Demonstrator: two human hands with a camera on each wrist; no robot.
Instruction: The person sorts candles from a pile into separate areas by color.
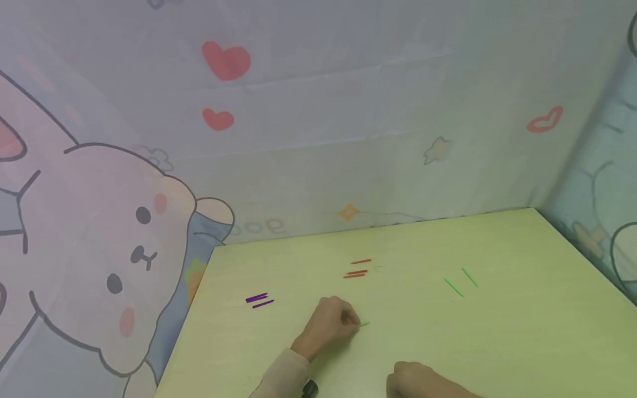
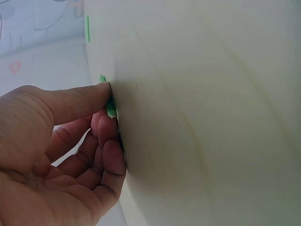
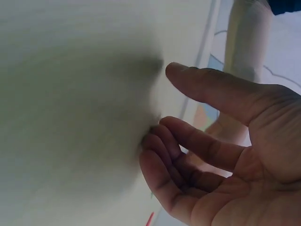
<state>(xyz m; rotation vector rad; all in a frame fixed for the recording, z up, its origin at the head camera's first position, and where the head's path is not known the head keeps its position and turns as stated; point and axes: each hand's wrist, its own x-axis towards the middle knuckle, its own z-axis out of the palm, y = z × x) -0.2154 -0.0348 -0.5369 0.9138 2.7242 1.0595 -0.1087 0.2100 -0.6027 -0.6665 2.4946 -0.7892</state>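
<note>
A short, thin green stick (image 1: 365, 324) is pinched between the thumb and fingers of my left hand (image 1: 330, 321), low over the table. The left wrist view shows both ends of this green stick (image 2: 111, 111) poking out from under the thumb, with the other fingers curled beside it. My right hand (image 1: 420, 380) is near the front of the table, right of the left hand. In the right wrist view its thumb (image 3: 207, 87) stands apart from the loosely curled fingers (image 3: 164, 165), and nothing is between them.
On the pale yellow table (image 1: 537, 331) lie two more green sticks (image 1: 454, 287) at the right. Several small pointed orange-red sticks (image 1: 356, 272) are at the back middle, and dark purple ones (image 1: 262, 303) at the left. A printed cloth (image 1: 318, 166) hangs behind the back edge.
</note>
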